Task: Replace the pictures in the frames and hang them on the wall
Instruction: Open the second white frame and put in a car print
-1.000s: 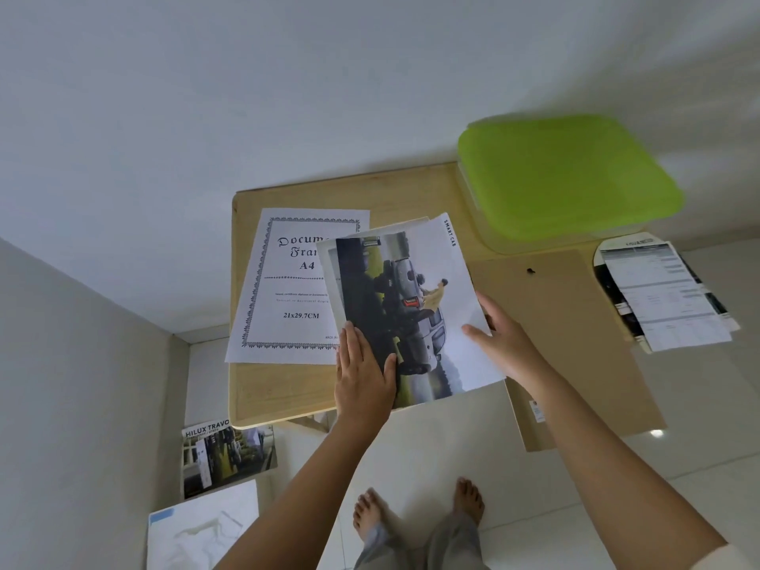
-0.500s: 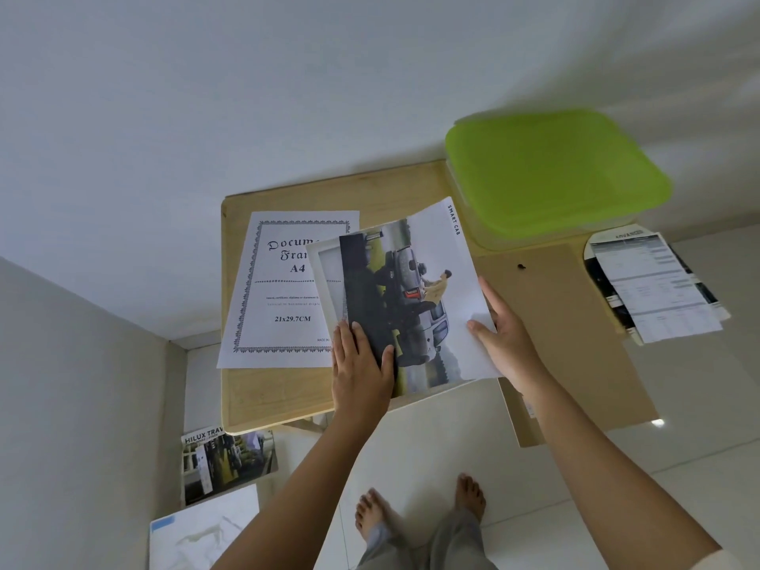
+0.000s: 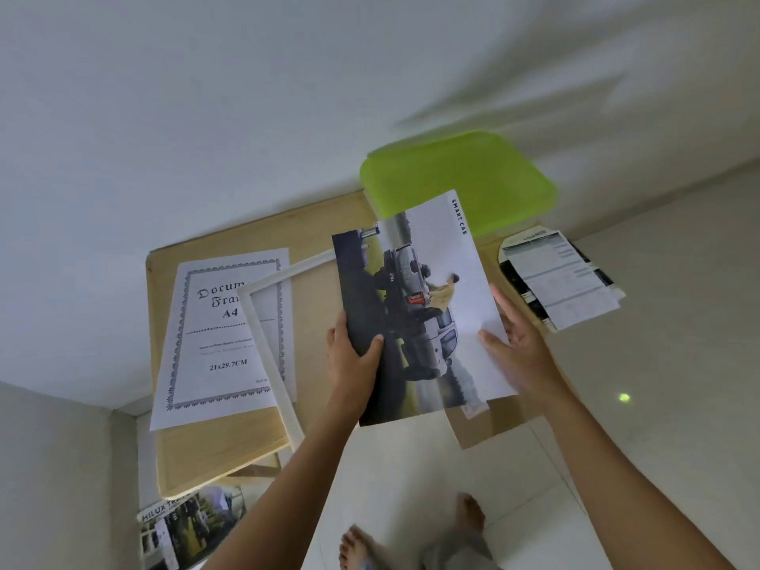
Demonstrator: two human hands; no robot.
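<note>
Picture [image 3: 432, 322] lifted off frame [image 3: 267, 355]; long axis pointing away; left hand [image 3: 353, 364] grips edge, right hand [image 3: 518, 351] seemingly pinches opposite.

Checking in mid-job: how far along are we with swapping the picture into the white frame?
Done: the white frame lies empty on the table, with the old A4 insert out and partly under it, and the backing board off. In hand: the left hand grips the car picture and the right hand holds its right edge. Left: fit the picture, refit the backing, hang the frame.
</note>
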